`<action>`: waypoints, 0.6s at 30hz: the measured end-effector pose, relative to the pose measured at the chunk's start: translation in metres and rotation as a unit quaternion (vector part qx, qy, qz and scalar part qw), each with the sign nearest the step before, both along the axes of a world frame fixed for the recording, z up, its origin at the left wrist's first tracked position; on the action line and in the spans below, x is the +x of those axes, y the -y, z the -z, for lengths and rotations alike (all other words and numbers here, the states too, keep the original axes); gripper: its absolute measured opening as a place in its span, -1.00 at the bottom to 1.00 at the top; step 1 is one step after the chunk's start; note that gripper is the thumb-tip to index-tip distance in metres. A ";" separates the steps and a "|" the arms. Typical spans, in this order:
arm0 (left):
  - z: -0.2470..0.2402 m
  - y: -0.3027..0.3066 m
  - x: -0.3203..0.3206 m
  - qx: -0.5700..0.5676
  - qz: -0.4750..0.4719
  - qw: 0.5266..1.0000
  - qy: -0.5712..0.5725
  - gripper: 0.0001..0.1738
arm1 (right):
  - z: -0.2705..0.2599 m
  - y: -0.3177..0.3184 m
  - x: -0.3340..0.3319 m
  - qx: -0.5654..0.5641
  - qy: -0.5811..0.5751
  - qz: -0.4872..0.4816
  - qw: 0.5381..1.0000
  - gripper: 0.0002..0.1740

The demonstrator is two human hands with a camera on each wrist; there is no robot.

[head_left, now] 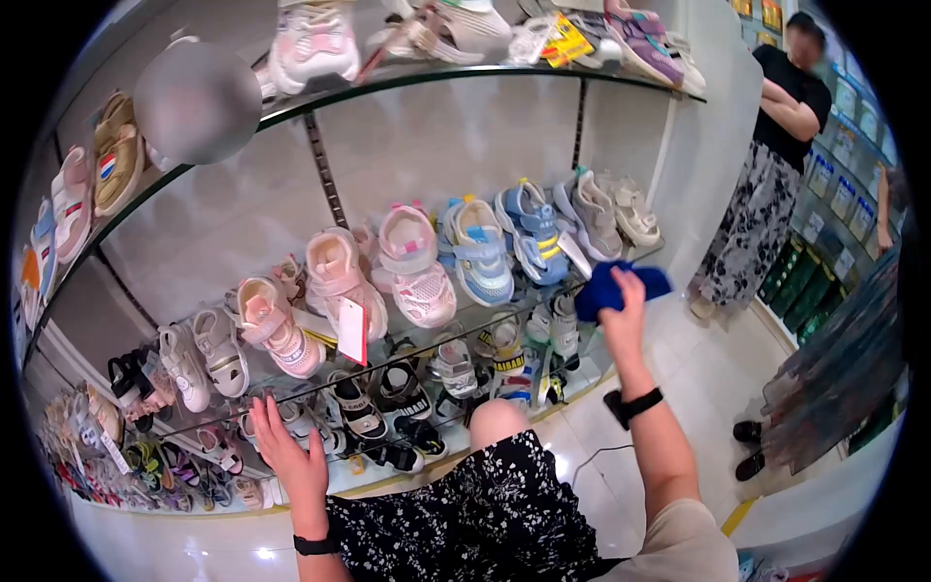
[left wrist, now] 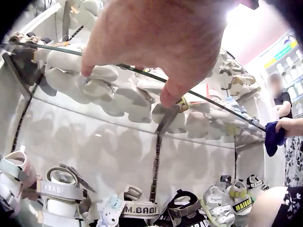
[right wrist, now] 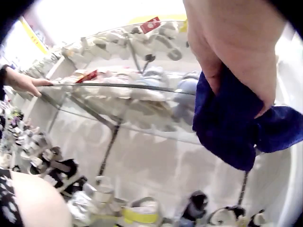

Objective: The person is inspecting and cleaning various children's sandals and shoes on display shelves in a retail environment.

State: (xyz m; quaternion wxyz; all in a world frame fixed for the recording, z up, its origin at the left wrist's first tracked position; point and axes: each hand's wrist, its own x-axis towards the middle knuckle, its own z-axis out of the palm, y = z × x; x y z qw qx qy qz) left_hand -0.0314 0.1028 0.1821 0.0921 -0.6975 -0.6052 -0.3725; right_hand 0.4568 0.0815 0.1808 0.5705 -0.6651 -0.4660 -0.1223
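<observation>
My right hand grips a dark blue cloth at the right end of a glass shelf. The cloth bunches under the fingers, and its loose ends hang down in the right wrist view. Toward the shelf's left part, my left hand rests at the front edge with fingers extended and thumb apart. Between the hands, a row of children's shoes stands on this shelf: pink shoes in the middle and blue shoes to the right. A white and red price tag hangs near a pink shoe.
Sandals fill the lower shelf, close to my knee. More shoes line a glass shelf above. On the right stand a person with folded arms and another person in a long skirt. A thin cable lies on the floor.
</observation>
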 end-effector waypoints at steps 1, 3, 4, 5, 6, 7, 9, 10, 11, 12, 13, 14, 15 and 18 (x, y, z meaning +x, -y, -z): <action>-0.004 0.003 0.001 -0.012 -0.003 1.000 0.003 -0.11 | -0.004 -0.002 -0.022 -0.007 0.007 -0.018 1.000 -0.29; -0.008 0.004 -0.001 -0.013 0.010 1.000 0.006 -0.12 | -0.001 -0.002 -0.048 -0.028 0.038 -0.034 0.998 -0.30; -0.007 0.003 -0.003 -0.013 0.017 1.000 0.007 -0.12 | 0.001 0.000 -0.052 -0.037 0.059 -0.042 0.997 -0.31; -0.010 0.004 -0.004 -0.021 0.022 0.999 0.010 -0.12 | 0.005 0.000 -0.052 -0.028 0.078 -0.048 0.995 -0.29; -0.010 0.004 -0.005 -0.012 0.026 1.000 0.001 -0.12 | 0.009 -0.002 -0.042 -0.028 0.096 -0.049 0.994 -0.24; -0.011 0.004 -0.006 -0.011 0.026 1.000 -0.001 -0.11 | 0.006 -0.001 -0.033 -0.032 0.084 -0.056 0.994 -0.19; -0.010 0.003 -0.009 -0.016 0.033 0.999 -0.001 -0.10 | 0.019 -0.011 0.006 -0.016 0.035 0.014 0.999 -0.17; -0.009 0.002 -0.009 -0.019 0.030 0.999 0.004 -0.10 | 0.020 -0.014 0.020 -0.003 -0.014 0.062 0.998 -0.23; -0.007 0.001 -0.010 -0.014 0.031 0.999 0.006 -0.10 | 0.022 -0.010 0.028 0.010 -0.171 0.003 0.985 -0.26; -0.004 0.000 -0.009 -0.006 0.031 0.999 0.012 -0.09 | 0.012 -0.006 0.029 0.021 -0.319 -0.055 0.946 -0.29; -0.004 0.000 -0.008 -0.008 0.028 0.999 0.016 -0.08 | 0.024 -0.007 0.034 0.026 -0.335 -0.065 0.940 -0.31; -0.002 0.000 -0.007 0.003 0.024 0.999 0.021 -0.07 | 0.044 -0.010 0.038 0.032 -0.351 -0.077 0.933 -0.32; 0.002 -0.001 -0.005 0.007 0.021 0.999 0.032 -0.07 | 0.057 -0.012 0.031 0.012 -0.359 -0.106 0.927 -0.33; 0.001 -0.003 -0.005 0.005 0.024 0.999 0.033 -0.06 | 0.078 -0.012 -0.022 0.003 -0.462 -0.200 0.864 -0.56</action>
